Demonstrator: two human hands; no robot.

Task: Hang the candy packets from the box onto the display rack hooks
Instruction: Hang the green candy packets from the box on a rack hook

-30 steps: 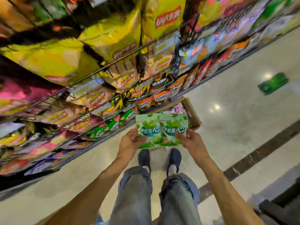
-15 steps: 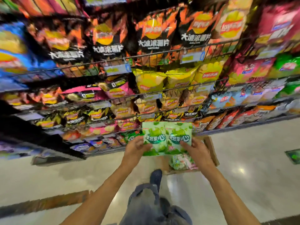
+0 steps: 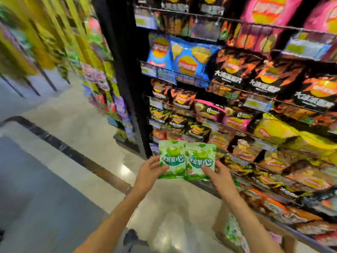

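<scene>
Two green candy packets are held side by side in front of me. My left hand (image 3: pixel 148 170) pinches the left green packet (image 3: pixel 172 157) at its lower left edge. My right hand (image 3: pixel 218 172) pinches the right green packet (image 3: pixel 199 159) with the thumb across its front. Low at the right, partly hidden behind my right forearm, the cardboard box (image 3: pixel 220 221) stands on the floor with more green packets (image 3: pixel 232 230) inside. A display rack with hanging packets (image 3: pixel 102 84) stands blurred at the upper left, beyond a black post (image 3: pixel 124 73).
Wire shelves (image 3: pixel 246 110) packed with chip bags fill the right side. The pale glossy floor (image 3: pixel 87 128) carries a dark inlaid stripe (image 3: pixel 60 148), with a grey area to its left. My shoe (image 3: pixel 132 238) shows at the bottom.
The view has swung left and up, from the floor and box toward the shelf end and the far rack. Both hands keep the two packets together, raised higher against the shelves.
</scene>
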